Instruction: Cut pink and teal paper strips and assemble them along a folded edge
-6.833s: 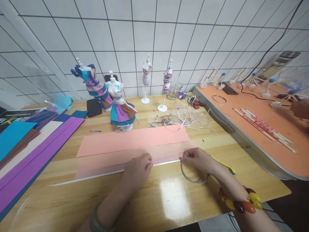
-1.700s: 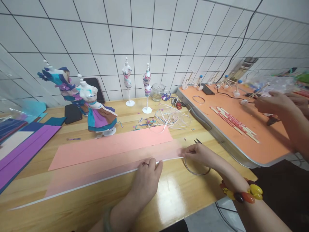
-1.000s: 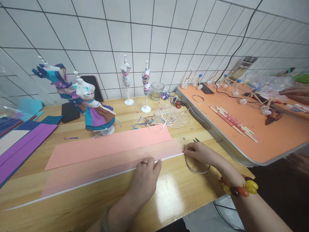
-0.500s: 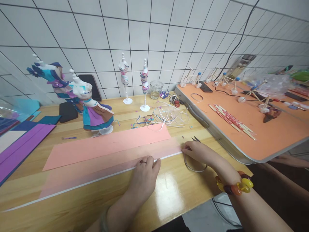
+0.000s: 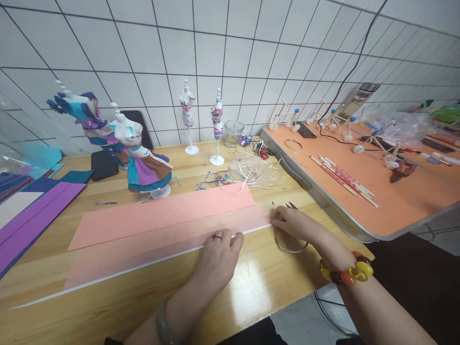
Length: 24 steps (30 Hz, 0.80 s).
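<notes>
A long pink sheet [image 5: 158, 215] lies across the wooden table [image 5: 258, 282], with a translucent pink strip [image 5: 136, 251] in front of it. A thin white strip [image 5: 125, 270] runs along the strip's near edge. My left hand [image 5: 217, 258] rests on that edge near its middle, fingers curled and pressing down. My right hand [image 5: 296, 224] pinches the strip's right end, fingers together. A thin metal ring [image 5: 289, 247] lies under my right wrist. Scissor tips [image 5: 291, 206] poke out just behind that hand.
Two dressed mannequin dolls [image 5: 143, 158] and two small mannequins on stands [image 5: 217, 127] stand at the back. A glass jar [image 5: 233, 133] and tangled ribbon [image 5: 253, 172] sit behind the sheet. Purple and blue sheets [image 5: 28, 215] lie left. An orange table [image 5: 359, 187] with stick models adjoins right.
My hands stay on the strip, almost unmoved. The other person's hands over the orange table have left view. The view shifted slightly.
</notes>
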Each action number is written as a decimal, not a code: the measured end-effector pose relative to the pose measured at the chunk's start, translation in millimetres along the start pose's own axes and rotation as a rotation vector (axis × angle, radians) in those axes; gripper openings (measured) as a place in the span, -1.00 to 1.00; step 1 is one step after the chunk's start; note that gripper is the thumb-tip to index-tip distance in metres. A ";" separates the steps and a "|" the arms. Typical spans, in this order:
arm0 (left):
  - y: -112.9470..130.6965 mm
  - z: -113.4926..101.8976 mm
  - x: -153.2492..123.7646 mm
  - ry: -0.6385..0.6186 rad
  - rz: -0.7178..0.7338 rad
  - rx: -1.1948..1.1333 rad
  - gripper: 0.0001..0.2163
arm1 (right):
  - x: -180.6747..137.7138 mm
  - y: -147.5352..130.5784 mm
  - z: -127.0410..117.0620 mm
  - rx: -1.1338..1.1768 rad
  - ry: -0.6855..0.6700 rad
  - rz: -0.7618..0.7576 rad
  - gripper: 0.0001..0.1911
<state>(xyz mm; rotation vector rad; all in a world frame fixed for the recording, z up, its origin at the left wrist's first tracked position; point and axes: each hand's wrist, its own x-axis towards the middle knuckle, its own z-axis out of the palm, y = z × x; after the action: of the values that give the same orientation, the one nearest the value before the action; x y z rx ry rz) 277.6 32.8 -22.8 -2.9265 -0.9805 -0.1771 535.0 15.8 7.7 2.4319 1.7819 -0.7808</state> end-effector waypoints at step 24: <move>-1.1 -7.5 4.7 -0.009 0.013 -0.059 -0.64 | -39.0 20.2 23.0 -0.012 0.515 -0.147 -0.68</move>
<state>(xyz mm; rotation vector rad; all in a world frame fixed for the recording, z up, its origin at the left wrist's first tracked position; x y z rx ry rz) 280.0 35.9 -14.8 -2.9890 -0.9734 -0.1960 535.9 -32.8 -1.8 2.6912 2.1297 -0.1411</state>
